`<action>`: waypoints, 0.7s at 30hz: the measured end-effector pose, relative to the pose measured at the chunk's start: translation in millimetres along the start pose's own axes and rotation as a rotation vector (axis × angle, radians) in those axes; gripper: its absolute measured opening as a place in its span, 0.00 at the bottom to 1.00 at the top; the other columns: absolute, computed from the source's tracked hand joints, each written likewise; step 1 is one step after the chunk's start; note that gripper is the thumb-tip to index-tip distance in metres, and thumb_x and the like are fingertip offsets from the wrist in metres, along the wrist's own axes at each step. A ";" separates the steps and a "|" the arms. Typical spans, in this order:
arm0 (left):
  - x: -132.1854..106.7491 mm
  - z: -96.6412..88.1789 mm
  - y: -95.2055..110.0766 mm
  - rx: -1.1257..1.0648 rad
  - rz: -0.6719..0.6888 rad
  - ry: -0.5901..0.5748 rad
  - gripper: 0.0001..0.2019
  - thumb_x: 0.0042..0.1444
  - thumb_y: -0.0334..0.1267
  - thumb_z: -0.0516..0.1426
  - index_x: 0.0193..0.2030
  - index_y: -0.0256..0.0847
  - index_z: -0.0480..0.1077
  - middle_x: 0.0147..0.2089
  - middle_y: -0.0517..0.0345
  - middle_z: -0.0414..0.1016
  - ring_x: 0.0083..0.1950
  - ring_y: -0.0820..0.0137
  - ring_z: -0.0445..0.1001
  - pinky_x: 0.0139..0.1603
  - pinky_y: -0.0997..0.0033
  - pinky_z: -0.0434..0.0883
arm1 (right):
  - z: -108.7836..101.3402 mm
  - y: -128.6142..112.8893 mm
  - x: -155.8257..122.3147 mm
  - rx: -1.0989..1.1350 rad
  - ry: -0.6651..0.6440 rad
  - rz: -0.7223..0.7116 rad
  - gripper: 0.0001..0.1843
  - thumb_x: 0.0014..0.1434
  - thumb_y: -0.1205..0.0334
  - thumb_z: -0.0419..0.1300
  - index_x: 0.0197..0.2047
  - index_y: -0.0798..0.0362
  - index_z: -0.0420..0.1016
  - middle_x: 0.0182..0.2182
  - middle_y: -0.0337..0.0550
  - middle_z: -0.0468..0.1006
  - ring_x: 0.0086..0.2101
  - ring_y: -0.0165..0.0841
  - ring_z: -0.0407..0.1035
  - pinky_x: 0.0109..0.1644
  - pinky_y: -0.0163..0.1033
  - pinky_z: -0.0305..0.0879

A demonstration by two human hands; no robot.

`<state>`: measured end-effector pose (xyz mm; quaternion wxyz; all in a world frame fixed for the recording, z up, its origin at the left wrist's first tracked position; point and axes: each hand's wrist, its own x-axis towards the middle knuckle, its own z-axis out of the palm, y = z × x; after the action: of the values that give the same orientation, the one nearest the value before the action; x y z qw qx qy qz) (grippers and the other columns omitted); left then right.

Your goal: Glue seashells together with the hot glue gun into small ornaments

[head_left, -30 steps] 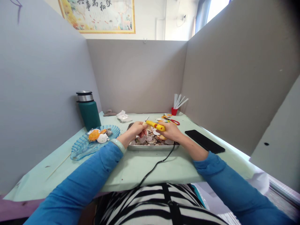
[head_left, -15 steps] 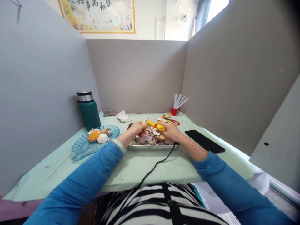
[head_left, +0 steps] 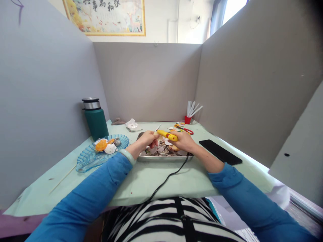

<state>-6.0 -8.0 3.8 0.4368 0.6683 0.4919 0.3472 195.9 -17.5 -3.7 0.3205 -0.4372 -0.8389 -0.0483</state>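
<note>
The right hand (head_left: 184,141) has its grip closed around a yellow tool (head_left: 168,135), whose tip is at a small pale piece (head_left: 155,133) pinched in the left hand (head_left: 147,138) grip. Both hang just above a metal tray (head_left: 161,158) of shells (head_left: 161,150) on the desk (head_left: 141,181).

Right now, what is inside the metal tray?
Many small seashells, white, grey and orange, lie in the metal tray. The left hand and the right hand, holding a yellow tool, hide its far part.

Bright daylight enters from the window (head_left: 233,8) at upper right; focus is sharp, edges bow outward, the top-right corner darkens.
</note>
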 end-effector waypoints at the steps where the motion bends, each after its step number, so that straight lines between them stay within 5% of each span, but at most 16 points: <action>1: 0.5 -0.1 -0.7 -0.002 0.001 -0.001 0.08 0.54 0.37 0.50 0.27 0.37 0.60 0.18 0.61 0.68 0.12 0.80 0.58 0.14 0.80 0.52 | -0.1 -0.1 -0.1 0.000 -0.002 0.000 0.14 0.52 0.50 0.54 0.34 0.50 0.72 0.25 0.38 0.73 0.27 0.29 0.64 0.28 0.31 0.49; 21: -0.8 0.6 1.7 0.009 -0.009 0.014 0.08 0.55 0.39 0.50 0.29 0.36 0.61 0.18 0.61 0.67 0.12 0.80 0.59 0.14 0.81 0.52 | 0.1 -0.4 -0.1 0.010 -0.007 0.006 0.14 0.52 0.50 0.54 0.33 0.50 0.72 0.25 0.38 0.73 0.27 0.29 0.64 0.28 0.31 0.49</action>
<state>-5.0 -9.1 5.1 0.4318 0.6657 0.4996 0.3476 195.6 -17.9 -3.8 0.3198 -0.4384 -0.8390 -0.0415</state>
